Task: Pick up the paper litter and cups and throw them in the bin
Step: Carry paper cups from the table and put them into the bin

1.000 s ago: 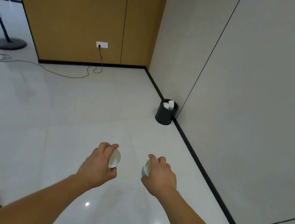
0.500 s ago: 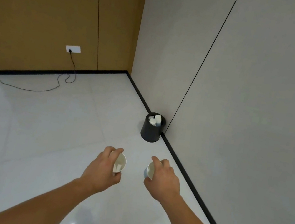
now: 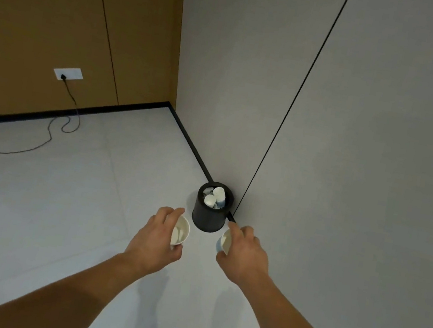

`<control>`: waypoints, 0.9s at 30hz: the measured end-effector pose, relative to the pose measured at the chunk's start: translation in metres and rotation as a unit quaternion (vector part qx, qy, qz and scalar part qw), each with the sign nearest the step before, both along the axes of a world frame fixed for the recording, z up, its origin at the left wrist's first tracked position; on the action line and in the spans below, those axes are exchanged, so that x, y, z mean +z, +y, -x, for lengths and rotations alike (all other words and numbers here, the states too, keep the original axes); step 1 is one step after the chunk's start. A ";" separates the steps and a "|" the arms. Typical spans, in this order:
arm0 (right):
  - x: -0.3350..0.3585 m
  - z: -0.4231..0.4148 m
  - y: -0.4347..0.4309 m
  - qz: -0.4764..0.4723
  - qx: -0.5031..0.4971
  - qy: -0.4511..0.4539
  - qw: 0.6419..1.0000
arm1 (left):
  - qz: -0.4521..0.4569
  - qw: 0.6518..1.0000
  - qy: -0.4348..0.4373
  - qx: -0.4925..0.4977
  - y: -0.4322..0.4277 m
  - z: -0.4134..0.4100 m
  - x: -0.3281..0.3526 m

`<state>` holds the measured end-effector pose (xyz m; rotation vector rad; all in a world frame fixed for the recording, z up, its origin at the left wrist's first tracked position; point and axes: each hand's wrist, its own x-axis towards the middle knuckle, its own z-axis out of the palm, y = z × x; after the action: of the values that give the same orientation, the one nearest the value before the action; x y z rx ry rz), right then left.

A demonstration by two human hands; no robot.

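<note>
This is the carrying step. The left hand point(image 3: 157, 237) grips a white paper cup point(image 3: 181, 229) with a white scrap point(image 3: 175, 235) inside, and the right hand point(image 3: 247, 252) grips a second cup point(image 3: 223, 241), fingers point(image 3: 173, 212) curled round each. Both cups hang just short of the black bin point(image 3: 210, 221), one on either side of it. The bin stands against the wall point(image 3: 353, 158) and already holds cups. Next, I judge, each cup must come over the bin's mouth before the fingers let go.

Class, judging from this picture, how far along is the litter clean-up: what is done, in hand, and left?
Done: the black bin already holds white cups. In hand: the left hand grips a paper cup with something white inside, and the right hand grips another cup. Left: dropping both into the bin.
</note>
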<state>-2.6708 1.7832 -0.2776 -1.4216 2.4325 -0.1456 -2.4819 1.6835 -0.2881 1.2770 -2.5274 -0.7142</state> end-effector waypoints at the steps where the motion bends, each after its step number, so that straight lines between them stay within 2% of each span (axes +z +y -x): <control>1: 0.001 0.017 -0.017 -0.003 0.006 -0.001 1.000 | -0.005 1.000 0.002 0.005 -0.016 0.015 -0.001; 5: -0.002 0.074 -0.083 -0.022 0.019 0.003 1.000 | -0.029 0.999 0.019 0.025 -0.072 0.063 -0.008; 19: -0.058 0.221 -0.320 -0.066 0.021 -0.028 0.997 | -0.106 0.994 -0.008 0.006 -0.310 0.211 -0.083; 22: -0.084 0.249 -0.359 -0.090 0.030 -0.035 0.995 | -0.132 0.991 -0.015 0.029 -0.344 0.235 -0.106; 27: -0.152 0.296 -0.425 -0.110 0.069 -0.063 0.990 | -0.179 0.976 -0.005 0.121 -0.379 0.276 -0.169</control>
<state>-2.9669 1.3582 -0.4296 -1.4298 2.1661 0.0614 -2.7579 1.3041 -0.4575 1.6679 -2.2604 -1.1418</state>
